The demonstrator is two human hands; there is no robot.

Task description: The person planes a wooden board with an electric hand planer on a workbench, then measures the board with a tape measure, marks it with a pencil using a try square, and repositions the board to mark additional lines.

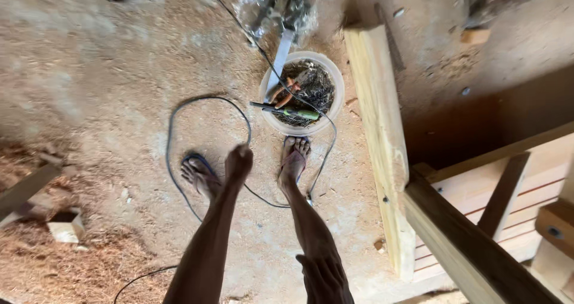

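- The left hand [239, 162] hangs loosely closed above the floor, short of the white bucket [268, 117], grasping nothing.
- The right hand [323, 277], lower and nearer the timber frame, has curled fingers; I cannot tell its grip.
- The bucket, just beyond the feet, holds tangled debris, a green-handled tool [294, 112] and orange-handled pliers [286, 91].

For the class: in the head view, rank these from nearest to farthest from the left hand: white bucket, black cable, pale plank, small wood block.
1. Black cable, looping beside the left hand.
2. White bucket, ahead-right.
3. Pale plank, right.
4. Small wood block, far left.
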